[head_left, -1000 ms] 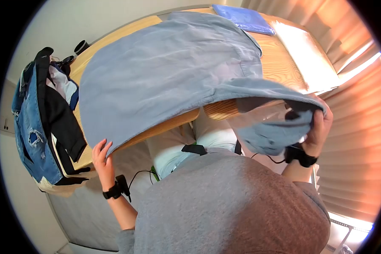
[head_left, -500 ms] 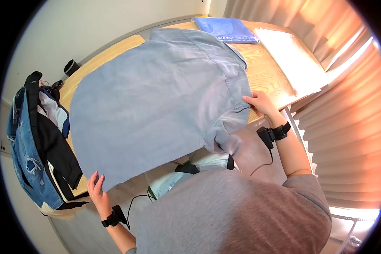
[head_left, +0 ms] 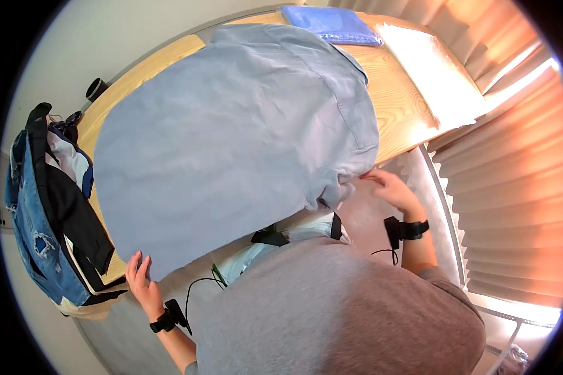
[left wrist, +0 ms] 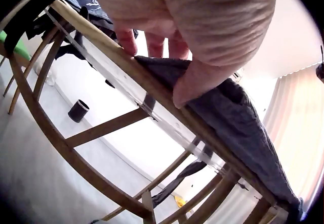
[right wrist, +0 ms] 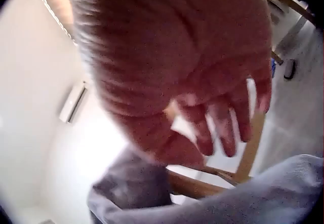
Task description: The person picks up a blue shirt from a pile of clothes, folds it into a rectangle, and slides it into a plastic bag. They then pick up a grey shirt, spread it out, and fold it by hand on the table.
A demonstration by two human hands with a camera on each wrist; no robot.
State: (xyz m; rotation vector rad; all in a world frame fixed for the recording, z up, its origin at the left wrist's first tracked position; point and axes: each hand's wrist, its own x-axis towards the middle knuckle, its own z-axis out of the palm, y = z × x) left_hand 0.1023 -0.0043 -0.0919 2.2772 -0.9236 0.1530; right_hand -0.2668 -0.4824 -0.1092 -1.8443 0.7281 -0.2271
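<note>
A grey-blue shirt (head_left: 231, 137) lies spread over the table, its collar end at the far right and its hem toward the left. At the near left corner of the hem, my left hand (head_left: 144, 289) rests with its fingers on the cloth. The left wrist view has the thumb (left wrist: 190, 85) against the fabric at the table edge, apart from the fingers. Beside the bunched sleeve (head_left: 338, 186) at the near right is my right hand (head_left: 394, 190). Its fingers (right wrist: 223, 128) are extended and spread, with the thumb close over the cloth in the right wrist view.
Jeans (head_left: 28, 231) and dark trousers (head_left: 75, 206) hang in a pile over the table's left end. A bagged blue item (head_left: 331, 26) and a white sheet-like package (head_left: 428, 75) lie at the back right. A black cup (head_left: 96, 89) stands behind; curtains (head_left: 513, 206) hang on the right.
The right hand has laid the lifted sleeve part down at the shirt's right side, let go and drawn back toward the body. The left hand stays at the hem corner.
</note>
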